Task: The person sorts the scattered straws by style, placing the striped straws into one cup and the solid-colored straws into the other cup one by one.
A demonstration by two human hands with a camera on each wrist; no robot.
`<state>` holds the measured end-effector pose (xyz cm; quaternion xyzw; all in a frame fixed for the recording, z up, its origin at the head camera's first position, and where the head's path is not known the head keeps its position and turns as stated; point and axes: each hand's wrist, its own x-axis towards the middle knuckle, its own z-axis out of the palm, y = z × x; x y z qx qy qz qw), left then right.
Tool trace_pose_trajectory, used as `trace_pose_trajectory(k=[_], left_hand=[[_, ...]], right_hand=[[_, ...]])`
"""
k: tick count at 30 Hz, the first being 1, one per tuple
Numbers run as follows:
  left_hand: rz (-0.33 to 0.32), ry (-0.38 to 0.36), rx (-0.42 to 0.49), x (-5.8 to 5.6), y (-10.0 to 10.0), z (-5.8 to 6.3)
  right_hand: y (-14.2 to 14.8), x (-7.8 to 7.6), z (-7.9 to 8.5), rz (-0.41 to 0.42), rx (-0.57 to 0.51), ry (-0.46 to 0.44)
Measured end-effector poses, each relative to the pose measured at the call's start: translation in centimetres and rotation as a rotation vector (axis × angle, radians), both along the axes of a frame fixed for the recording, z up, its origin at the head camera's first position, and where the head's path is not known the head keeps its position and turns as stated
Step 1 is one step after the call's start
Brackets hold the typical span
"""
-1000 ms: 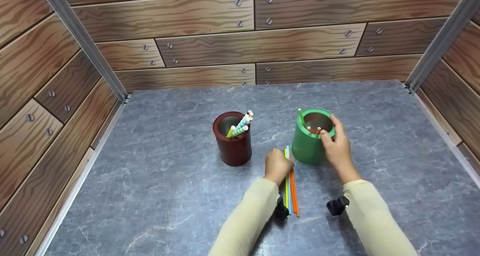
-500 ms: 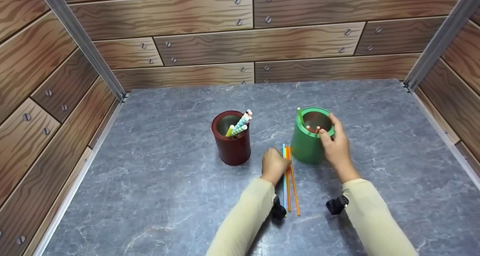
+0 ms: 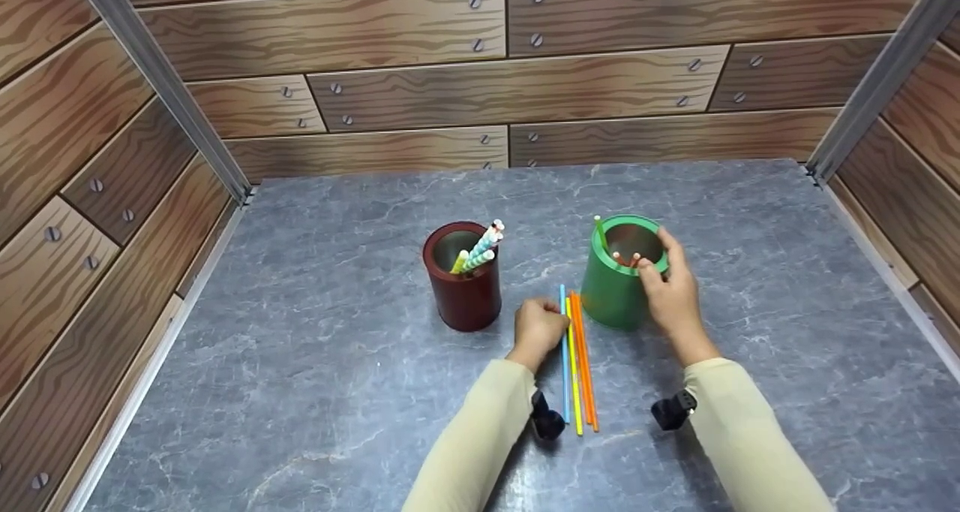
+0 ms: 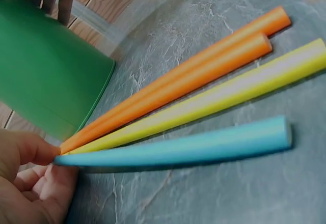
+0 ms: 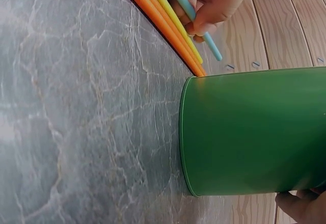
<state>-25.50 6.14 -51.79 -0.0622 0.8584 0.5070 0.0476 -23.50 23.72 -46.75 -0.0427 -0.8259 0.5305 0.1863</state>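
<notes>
My left hand pinches a light blue straw between thumb and fingers, near its far end. Alongside it on the table lie a yellow straw and two orange straws, fanned slightly apart. Just right of their far ends stands an upright green cup. My right hand grips that cup at its right side, thumb by the near rim and fingers round the far side. Inside the cup lean a green straw and a few reddish ones, their lower parts hidden.
A dark red cup stands left of the green one, holding several patterned straws. The grey marbled table is enclosed by wood-print walls at the back and sides.
My left hand has shifted a little left and separated the blue straw from the bunch; the yellow straw now shows between it and the orange ones. My right hand and both cups keep their places.
</notes>
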Motion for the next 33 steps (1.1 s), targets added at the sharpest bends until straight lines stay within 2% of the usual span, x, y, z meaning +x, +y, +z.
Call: trace_pose_trajectory(k=[5, 10, 12, 17, 26, 33], left_hand=[[0.018, 0.002, 0.153, 0.0, -0.4, -0.3], [0.037, -0.045, 0.353, 0.1, -0.7, -0.4], [0.047, -0.053, 0.392, 0.1, -0.9, -0.5], [0.051, -0.034, 0.400, -0.1, -1.4, -0.1], [0.091, 0.091, 0.385, -0.3, -1.6, 1.0], [0.088, 0.163, 0.434, -0.2, -1.5, 2.0]], right_hand=[[-0.1, 0.0, 0.0, -0.001, -0.001, 0.004], [-0.1, 0.0, 0.0, -0.005, 0.001, 0.005], [-0.1, 0.0, 0.0, -0.005, 0.002, 0.007], [-0.1, 0.0, 0.0, -0.006, 0.001, 0.016], [-0.2, 0.1, 0.2, 0.005, -0.003, -0.005], [-0.1, 0.1, 0.2, 0.002, 0.002, -0.003]])
